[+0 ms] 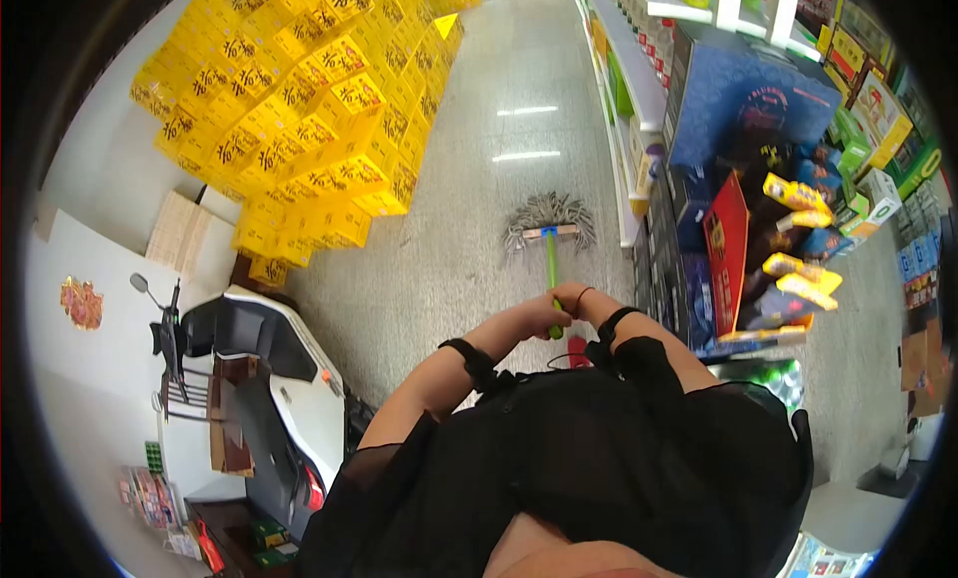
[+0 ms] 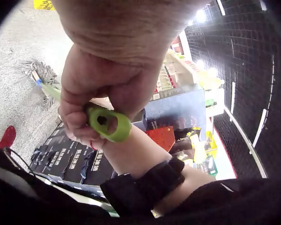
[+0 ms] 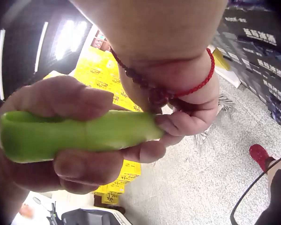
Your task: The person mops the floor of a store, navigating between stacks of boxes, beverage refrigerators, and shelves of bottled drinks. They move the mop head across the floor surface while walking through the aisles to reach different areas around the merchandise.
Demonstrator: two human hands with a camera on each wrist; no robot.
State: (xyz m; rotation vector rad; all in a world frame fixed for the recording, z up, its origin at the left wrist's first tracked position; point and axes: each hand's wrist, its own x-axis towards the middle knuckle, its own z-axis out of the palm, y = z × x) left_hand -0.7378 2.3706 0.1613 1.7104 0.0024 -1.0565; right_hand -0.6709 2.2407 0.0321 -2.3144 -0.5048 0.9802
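A mop with a grey string head [image 1: 551, 222] stands on the floor in the head view, its green handle [image 1: 553, 264] rising toward the person. My left hand [image 1: 541, 317] grips the handle's upper end; in the left wrist view, the hollow green end [image 2: 113, 125] pokes out of the left hand [image 2: 107, 79]. Just below it on the handle, against the left hand, is my right hand [image 1: 572, 298], wearing a red bracelet. The right wrist view has the left hand's fingers wrapped along the green grip [image 3: 79, 136] and the right hand [image 3: 189, 117] curled round the handle farther down.
Stacked yellow boxes [image 1: 299, 109] line the aisle's left side, with a white scooter [image 1: 299, 379] nearer. Shelving [image 1: 629, 89] and dark boxes [image 1: 659, 269] stand along the right. Grey floor [image 1: 479, 109] runs between them. A red shoe [image 1: 578, 353] shows below the hands.
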